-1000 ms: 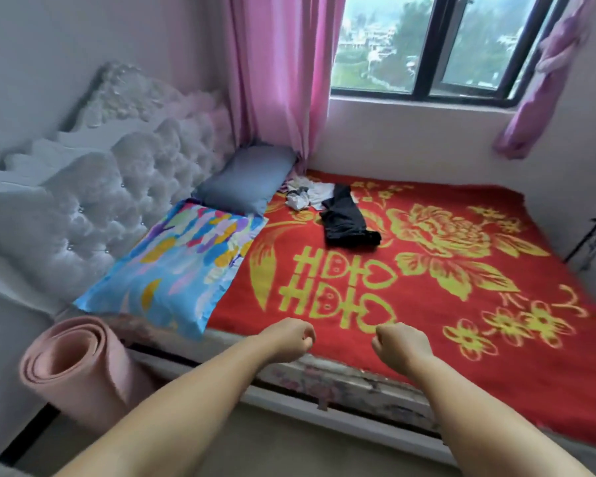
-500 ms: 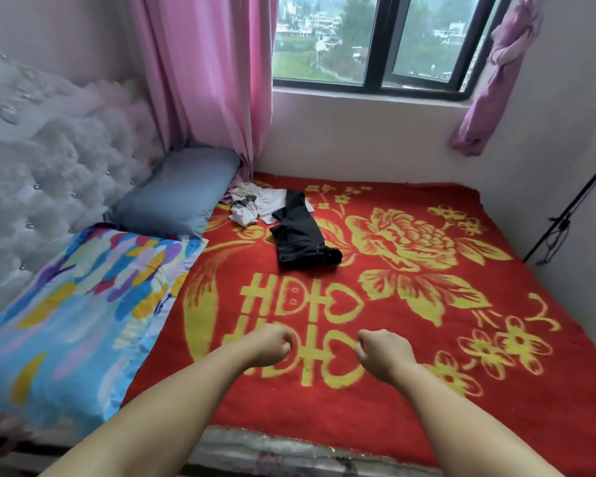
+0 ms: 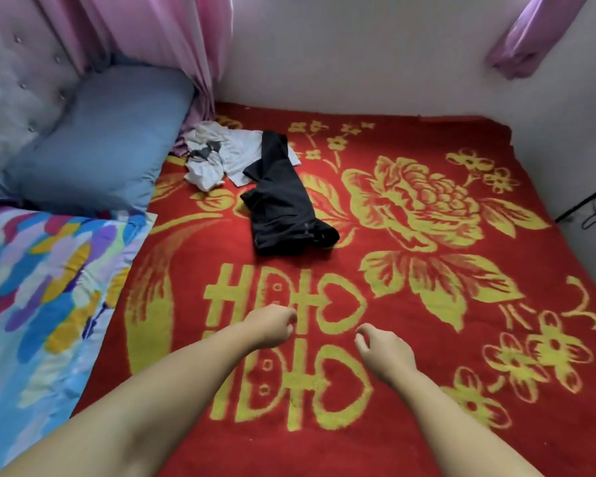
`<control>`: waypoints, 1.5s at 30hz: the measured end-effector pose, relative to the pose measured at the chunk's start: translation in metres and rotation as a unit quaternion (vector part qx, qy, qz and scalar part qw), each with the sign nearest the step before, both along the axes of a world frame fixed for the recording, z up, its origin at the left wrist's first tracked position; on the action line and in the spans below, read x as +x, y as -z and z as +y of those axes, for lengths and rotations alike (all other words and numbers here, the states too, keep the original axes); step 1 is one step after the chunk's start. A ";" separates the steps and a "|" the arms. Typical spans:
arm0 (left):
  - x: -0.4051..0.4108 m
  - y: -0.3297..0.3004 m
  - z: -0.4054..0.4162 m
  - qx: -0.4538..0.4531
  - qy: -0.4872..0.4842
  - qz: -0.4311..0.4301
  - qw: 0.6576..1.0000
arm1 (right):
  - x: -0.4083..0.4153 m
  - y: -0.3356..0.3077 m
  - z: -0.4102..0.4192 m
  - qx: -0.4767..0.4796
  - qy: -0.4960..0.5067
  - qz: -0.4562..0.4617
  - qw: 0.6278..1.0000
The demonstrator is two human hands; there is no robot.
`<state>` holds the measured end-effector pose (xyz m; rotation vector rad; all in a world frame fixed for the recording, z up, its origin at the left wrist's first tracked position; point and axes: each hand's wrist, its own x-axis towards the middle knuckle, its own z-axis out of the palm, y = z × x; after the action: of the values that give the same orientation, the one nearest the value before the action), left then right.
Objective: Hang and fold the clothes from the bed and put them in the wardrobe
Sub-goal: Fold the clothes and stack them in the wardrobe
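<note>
Here, both bare arms reach out over the bed's red blanket with yellow flowers and double-happiness signs (image 3: 427,390), the two hands side by side and close together above the yellow signs. The left hand (image 3: 270,325) has its fingers loosely curled, a grip that holds nothing; the right hand (image 3: 384,351) is the same, fingers bent inward and empty. Well beyond both hands, toward the wall, lies the black folded pair of trousers (image 3: 283,204), and touching its far end, further still and a little to the left, sits the crumpled white and grey garment (image 3: 221,154). Left of the left hand lies a multicoloured patterned pillow (image 3: 45,297), and beyond it a plain blue pillow (image 3: 97,146) below the pink curtain (image 3: 159,39).
</note>
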<state>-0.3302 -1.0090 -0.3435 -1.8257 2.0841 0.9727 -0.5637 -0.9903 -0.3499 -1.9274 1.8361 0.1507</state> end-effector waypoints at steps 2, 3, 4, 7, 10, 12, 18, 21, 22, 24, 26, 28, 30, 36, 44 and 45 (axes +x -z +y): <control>0.004 0.031 -0.033 -0.023 -0.014 -0.010 1.000 | 0.003 0.036 -0.035 0.034 -0.007 -0.005 0.999; 0.006 0.045 -0.046 -0.032 -0.020 -0.015 0.999 | 0.004 0.053 -0.050 0.056 -0.010 -0.002 0.998; 0.009 0.059 -0.060 -0.040 -0.038 -0.017 0.998 | 0.006 0.071 -0.064 0.075 -0.016 -0.001 0.997; 0.016 0.102 -0.098 -0.040 -0.089 -0.017 0.995 | 0.015 0.118 -0.098 0.092 -0.014 -0.003 0.996; 0.014 0.146 -0.139 -0.044 -0.087 -0.052 0.994 | 0.025 0.166 -0.136 0.079 -0.037 -0.007 0.996; 0.006 0.168 -0.166 -0.076 -0.100 -0.073 0.989 | 0.026 0.198 -0.157 0.086 -0.065 -0.003 0.994; -0.023 0.224 -0.239 -0.199 -0.107 -0.172 0.959 | 0.010 0.284 -0.167 0.033 -0.141 0.062 0.987; -0.018 0.241 -0.267 -0.213 -0.126 -0.169 0.954 | 0.008 0.302 -0.158 -0.116 -0.128 0.046 0.984; -0.014 0.244 -0.276 -0.226 -0.129 -0.163 0.952 | 0.008 0.306 -0.158 -0.152 -0.122 0.045 0.980; -0.007 0.244 -0.288 -0.246 -0.115 -0.142 0.952 | 0.008 0.310 -0.160 -0.178 -0.113 0.039 0.977; -0.001 0.240 -0.294 -0.257 -0.111 -0.123 0.952 | 0.007 0.311 -0.158 -0.187 -0.124 0.049 0.973; 0.006 0.235 -0.287 -0.258 -0.111 -0.099 0.955 | 0.007 0.312 -0.158 -0.189 -0.123 0.051 0.973; 0.013 0.234 -0.262 -0.255 -0.100 -0.076 0.959 | 0.007 0.313 -0.159 -0.188 -0.123 0.053 0.973; 0.004 0.238 -0.112 -0.180 -0.039 -0.063 0.981 | 0.009 0.295 -0.162 -0.095 -0.121 0.068 0.986; -0.026 0.145 0.047 0.030 -0.053 0.043 0.997 | 0.010 0.147 -0.117 0.129 -0.239 0.014 0.962; -0.029 0.125 0.052 0.011 -0.060 0.047 0.997 | 0.015 0.123 -0.100 0.109 -0.281 0.006 0.953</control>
<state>-0.3591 -0.9574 -0.4680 -1.9478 2.0277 1.1279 -0.5492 -1.0901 -0.4729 -2.2290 1.1672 0.5253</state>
